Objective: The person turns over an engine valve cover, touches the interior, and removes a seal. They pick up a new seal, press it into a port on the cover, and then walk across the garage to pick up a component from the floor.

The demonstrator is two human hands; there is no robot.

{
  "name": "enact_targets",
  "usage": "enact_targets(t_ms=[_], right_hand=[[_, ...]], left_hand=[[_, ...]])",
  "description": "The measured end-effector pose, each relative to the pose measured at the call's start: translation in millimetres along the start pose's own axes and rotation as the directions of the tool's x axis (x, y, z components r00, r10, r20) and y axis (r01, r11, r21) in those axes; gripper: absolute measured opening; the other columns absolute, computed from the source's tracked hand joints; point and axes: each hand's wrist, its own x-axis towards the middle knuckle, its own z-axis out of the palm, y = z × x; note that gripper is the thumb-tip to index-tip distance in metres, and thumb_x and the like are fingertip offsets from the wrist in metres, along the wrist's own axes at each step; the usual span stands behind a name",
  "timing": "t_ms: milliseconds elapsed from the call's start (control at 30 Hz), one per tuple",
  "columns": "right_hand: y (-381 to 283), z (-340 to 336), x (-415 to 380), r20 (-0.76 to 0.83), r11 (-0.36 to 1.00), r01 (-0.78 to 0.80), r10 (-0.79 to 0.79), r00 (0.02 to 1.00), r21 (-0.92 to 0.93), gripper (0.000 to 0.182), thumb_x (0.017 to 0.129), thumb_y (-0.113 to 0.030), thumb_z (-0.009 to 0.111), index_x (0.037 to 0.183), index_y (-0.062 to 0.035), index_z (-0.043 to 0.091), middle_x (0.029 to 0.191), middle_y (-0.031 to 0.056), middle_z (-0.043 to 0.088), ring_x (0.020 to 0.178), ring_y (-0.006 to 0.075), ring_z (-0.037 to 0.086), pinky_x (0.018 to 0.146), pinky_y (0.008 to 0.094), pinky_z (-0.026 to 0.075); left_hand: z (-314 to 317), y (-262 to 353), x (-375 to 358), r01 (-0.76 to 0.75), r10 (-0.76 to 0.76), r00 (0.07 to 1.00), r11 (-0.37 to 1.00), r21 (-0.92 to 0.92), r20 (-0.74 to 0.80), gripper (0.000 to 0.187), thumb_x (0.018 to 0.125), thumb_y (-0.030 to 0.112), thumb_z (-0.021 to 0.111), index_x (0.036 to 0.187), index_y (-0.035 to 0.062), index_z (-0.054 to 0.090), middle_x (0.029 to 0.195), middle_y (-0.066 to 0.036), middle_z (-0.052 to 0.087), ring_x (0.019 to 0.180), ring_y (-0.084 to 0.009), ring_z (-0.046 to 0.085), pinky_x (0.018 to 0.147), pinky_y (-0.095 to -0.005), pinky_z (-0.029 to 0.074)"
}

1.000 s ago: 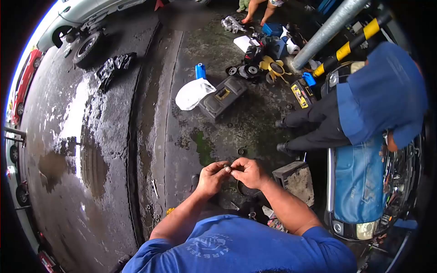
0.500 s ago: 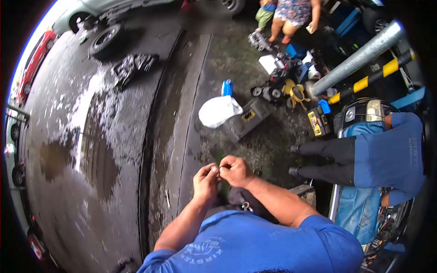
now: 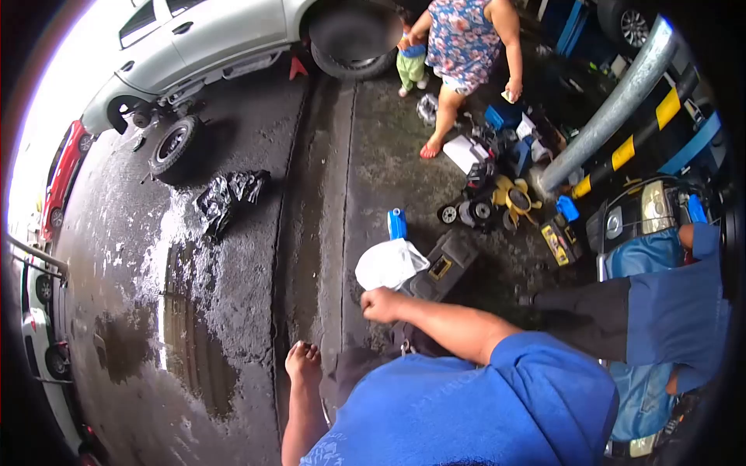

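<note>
My left hand (image 3: pixel 303 361) is low in front of me, over the edge of the concrete strip. Its fingers are curled in, and whatever they may hold is hidden. Further up and to the right, my right hand (image 3: pixel 381 305) is closed like a fist, its contents out of sight. Just beyond that hand lies a white plastic bag (image 3: pixel 386 264) against a dark toolbox (image 3: pixel 454 262). A blue can-like container (image 3: pixel 397 224) stands behind the bag. The two hands are apart.
A silver car (image 3: pixel 225 39), a loose wheel (image 3: pixel 172 147) and crumpled black plastic (image 3: pixel 225 198) are ahead left. A yellow fan (image 3: pixel 516 199) lies among parts near a metal pole (image 3: pixel 606 109). A co-worker (image 3: pixel 676 307) leans over at right. An adult (image 3: pixel 464 46) and child (image 3: pixel 410 62) walk ahead.
My hands have separated from where they met: the left went down and left, the right stays closed near the bag. The view has tilted up, and the adult and child have moved left.
</note>
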Motion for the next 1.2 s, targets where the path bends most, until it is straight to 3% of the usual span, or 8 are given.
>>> enact_targets(t_ms=[200,300,367,600,800,967,1033,1200], right_hand=[[179,-42,-30,-0.231,0.872,-0.486,0.463,0.856,-0.052,0.020,0.069,-0.023,0.068,0.079,-0.0066,0.069,0.086,0.0146,0.069,0.086,0.0295,0.066,0.075,0.0390,0.052],[215,-72,-66,0.184,0.614,-0.300,0.599,0.779,-0.730,0.017,0.073,-0.018,0.059,0.069,-0.0040,0.068,0.070,0.0156,0.067,0.059,0.0269,0.066,0.055,0.0408,0.053],[181,-77,-79,-0.126,0.392,-0.908,0.918,0.376,0.148,0.020,0.081,-0.013,0.054,0.069,-0.0005,0.064,0.059,0.0137,0.060,0.048,0.0241,0.060,0.045,0.0418,0.047],[247,-30,-115,-0.289,0.547,-0.825,0.820,0.494,0.143,0.011,0.078,-0.006,0.055,0.071,-0.0014,0.062,0.062,0.0132,0.059,0.051,0.0256,0.058,0.044,0.0396,0.046],[166,-63,-89,-0.311,0.189,-0.645,0.947,-0.079,0.740,0.024,0.083,-0.017,0.057,0.098,-0.0014,0.068,0.081,0.0174,0.070,0.071,0.0304,0.069,0.070,0.0422,0.054],[197,-93,-57,-0.356,0.155,-0.820,0.932,-0.063,0.551,0.030,0.085,-0.022,0.050,0.082,0.0014,0.068,0.078,0.0210,0.069,0.071,0.0333,0.069,0.073,0.0434,0.053],[225,-90,-11,-0.447,0.361,-0.395,0.882,-0.151,0.845,0.014,0.085,-0.019,0.056,0.074,-0.0112,0.060,0.053,0.0060,0.052,0.040,0.0234,0.052,0.037,0.0378,0.040],[208,-170,147,-0.186,0.321,-0.258,0.880,0.437,0.911,0.028,0.079,-0.014,0.064,0.105,-0.0047,0.069,0.085,0.0069,0.069,0.065,0.0149,0.063,0.048,0.0358,0.051]], left_hand=[[-82,31,43,0.095,-0.095,0.995,0.995,-0.005,-0.042,0.033,0.089,0.003,0.053,0.121,0.0105,0.050,0.092,-0.008,0.059,0.078,-0.0209,0.059,0.066,-0.0353,0.051],[-81,57,62,0.212,-0.208,0.963,0.977,0.010,-0.169,0.044,0.085,-0.004,0.052,0.127,0.0097,0.048,0.094,-0.012,0.061,0.080,-0.0249,0.060,0.068,-0.0374,0.052],[-86,73,98,0.239,-0.230,0.962,0.970,0.044,-0.144,0.038,0.085,-0.003,0.051,0.120,0.0105,0.052,0.093,-0.011,0.060,0.079,-0.0237,0.059,0.067,-0.0369,0.051],[-6,147,158,0.224,-0.197,0.966,0.962,0.158,-0.170,0.049,0.073,-0.013,0.036,0.115,0.0093,0.050,0.091,-0.013,0.057,0.075,-0.0249,0.057,0.063,-0.0340,0.048],[-15,160,205,0.257,-0.234,0.965,0.929,0.265,-0.116,0.036,0.082,-0.008,0.043,0.112,0.0081,0.054,0.086,-0.013,0.059,0.084,-0.0249,0.059,0.071,-0.0359,0.050],[-47,149,257,0.123,-0.199,0.979,0.768,0.628,0.052,0.030,0.086,-0.001,0.052,0.116,0.0026,0.056,0.087,-0.014,0.063,0.079,-0.0255,0.061,0.068,-0.0366,0.051],[-38,148,272,0.183,-0.217,0.976,0.763,0.620,-0.020,0.034,0.084,-0.002,0.056,0.117,0.0007,0.057,0.091,-0.014,0.065,0.079,-0.0242,0.063,0.069,-0.0358,0.052],[50,177,316,0.114,-0.022,0.993,0.473,0.874,-0.118,0.041,0.077,-0.001,0.067,0.118,-0.0032,0.060,0.093,-0.014,0.068,0.078,-0.0216,0.065,0.070,-0.0344,0.053]])
